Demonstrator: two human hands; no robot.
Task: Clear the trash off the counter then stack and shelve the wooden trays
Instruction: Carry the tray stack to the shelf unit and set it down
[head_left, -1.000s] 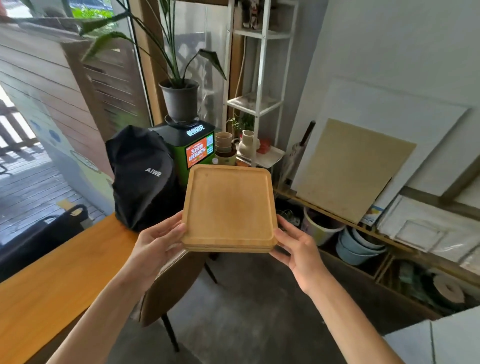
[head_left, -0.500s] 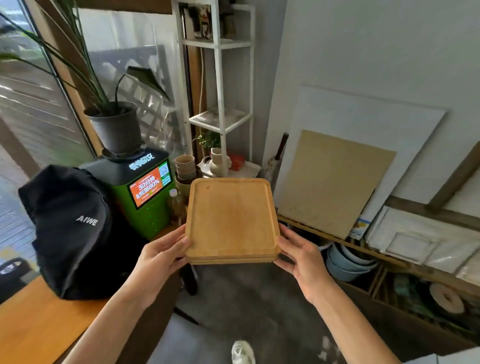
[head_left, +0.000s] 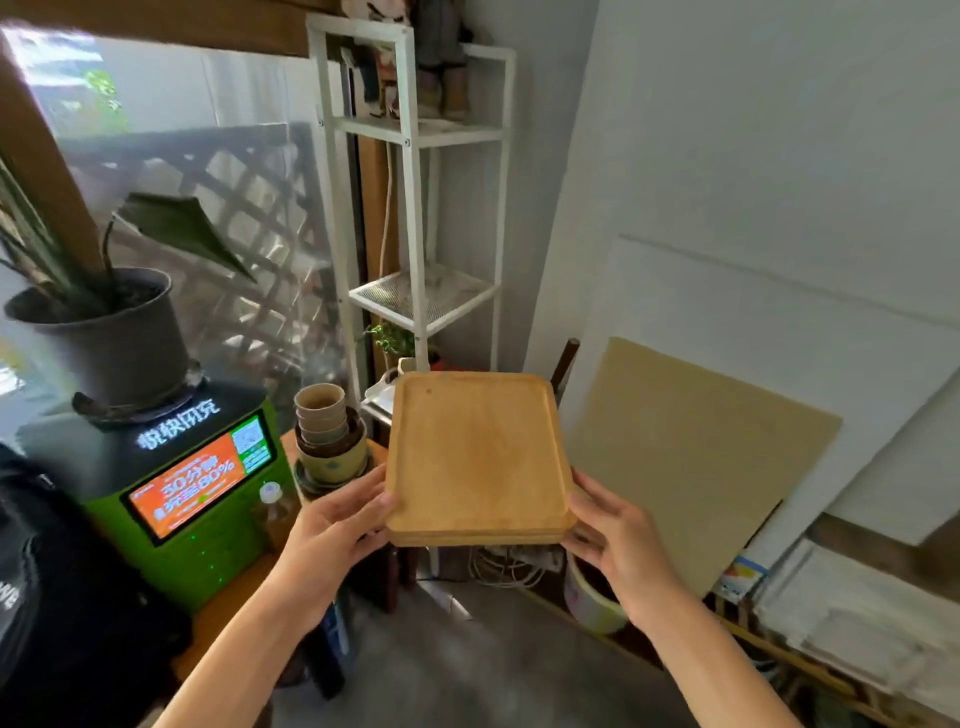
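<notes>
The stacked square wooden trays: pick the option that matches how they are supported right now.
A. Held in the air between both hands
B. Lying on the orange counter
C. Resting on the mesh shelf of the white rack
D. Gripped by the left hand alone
A: the stacked square wooden trays hang above the floor, with the left hand at one side edge and the right hand at the other.

Stacked cups beside green kiosk
</notes>
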